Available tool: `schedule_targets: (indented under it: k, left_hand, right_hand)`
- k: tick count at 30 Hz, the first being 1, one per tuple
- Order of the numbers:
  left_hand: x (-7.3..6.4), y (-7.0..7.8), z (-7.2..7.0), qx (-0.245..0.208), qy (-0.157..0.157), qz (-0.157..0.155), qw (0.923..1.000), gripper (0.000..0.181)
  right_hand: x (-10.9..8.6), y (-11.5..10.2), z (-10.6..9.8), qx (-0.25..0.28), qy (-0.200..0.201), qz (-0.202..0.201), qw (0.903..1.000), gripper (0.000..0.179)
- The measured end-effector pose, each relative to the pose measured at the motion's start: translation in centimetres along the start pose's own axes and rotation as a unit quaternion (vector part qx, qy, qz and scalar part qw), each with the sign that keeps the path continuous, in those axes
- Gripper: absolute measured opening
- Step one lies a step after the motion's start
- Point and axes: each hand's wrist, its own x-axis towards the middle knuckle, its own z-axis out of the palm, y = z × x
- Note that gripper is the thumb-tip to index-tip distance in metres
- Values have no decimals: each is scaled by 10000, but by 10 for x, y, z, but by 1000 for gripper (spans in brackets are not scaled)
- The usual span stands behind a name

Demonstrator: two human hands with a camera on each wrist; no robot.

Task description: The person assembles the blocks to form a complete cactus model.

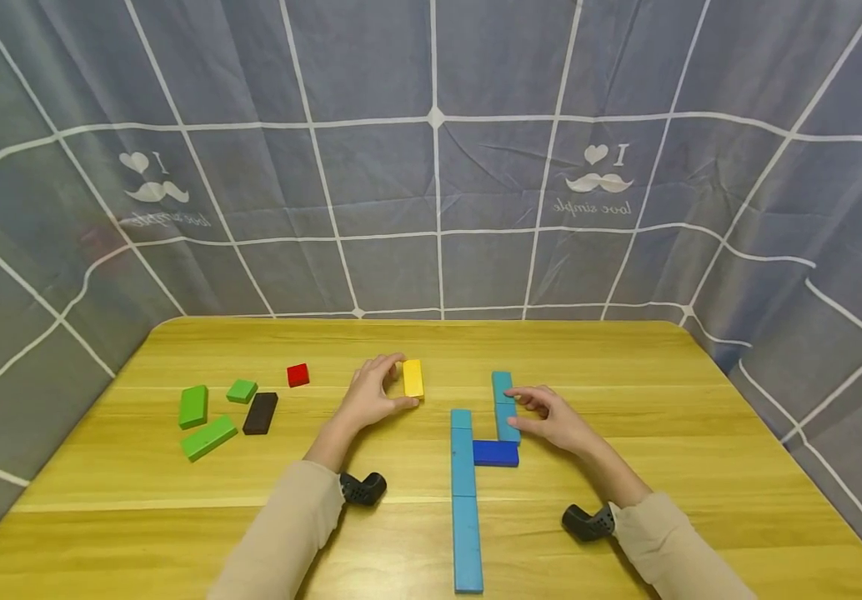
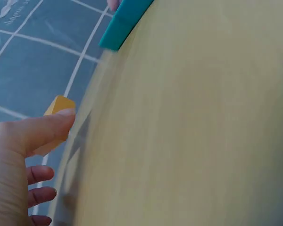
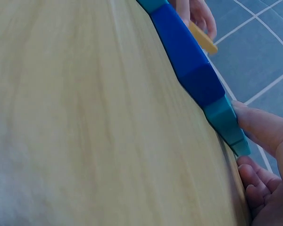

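Note:
My left hand (image 1: 371, 392) pinches a yellow block (image 1: 413, 379) between thumb and forefinger, its other fingers loosely bent in the left wrist view. To the right, my right hand (image 1: 554, 421) touches the side of a short column of two light blue blocks (image 1: 504, 412) with thumb and fingertips, not wrapped round it. A dark blue block (image 1: 496, 452) lies crosswise between that column's near end and a longer column of light blue blocks (image 1: 464, 500). In the right wrist view the thumb (image 3: 259, 123) meets the light blue block (image 3: 226, 120) beside the dark blue one.
On the left of the wooden table (image 1: 131, 517) lie several green blocks, one of them short (image 1: 242, 391), a black block (image 1: 260, 413) and a small red block (image 1: 298, 375). A grey curtain (image 1: 491, 267) with white lines hangs behind the table's far edge.

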Motion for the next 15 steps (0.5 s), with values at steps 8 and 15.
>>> schedule_targets:
  k: [8,15]
  left_hand:
    - [17,19,28,99,-82,-20,9999,72]
    - [26,26,42,297,-197,140,9993,69]
  right_hand:
    - [1,-1,1,-22,24,-37,10000,42]
    - [0,1,0,-55,22,-46,10000,42]
